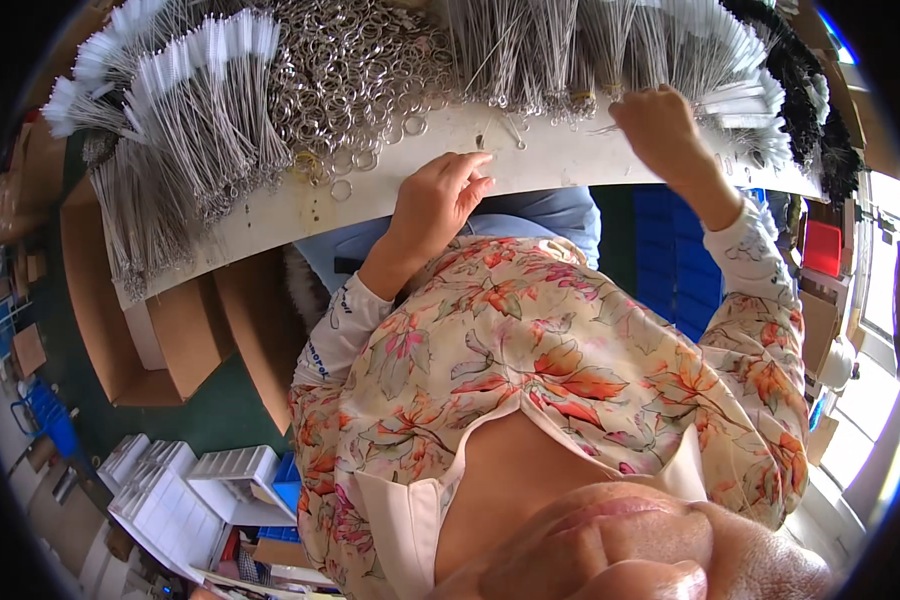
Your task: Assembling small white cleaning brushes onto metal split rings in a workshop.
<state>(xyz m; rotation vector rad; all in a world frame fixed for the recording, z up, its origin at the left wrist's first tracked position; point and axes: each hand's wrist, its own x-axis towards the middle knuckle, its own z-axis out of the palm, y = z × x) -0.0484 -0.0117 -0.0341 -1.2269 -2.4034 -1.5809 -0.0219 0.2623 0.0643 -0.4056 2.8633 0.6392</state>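
My left hand (430,208) hovers over the front of the white table (560,160), its fingers stretched forward and the thumb a little apart; no object shows in it. My right hand (662,135) is at the near side of the right-hand heap of wire-stemmed brushes (630,45), fingers curled. Thin wire ends (602,129) poke out at its fingertips, and the brush they belong to is partly hidden by the hand. Between the hands lies a small metal pin-like piece with a loop (518,136). Left of centre spreads a pile of metal split rings (355,70).
More white-bristled brushes (205,110) are heaped at the left, some wires overhanging the table edge. Black brushes (820,110) lie at the far right. Cardboard boxes (185,340) stand below left; blue crates (670,260) are under the table. A single ring (341,190) lies near the front edge.
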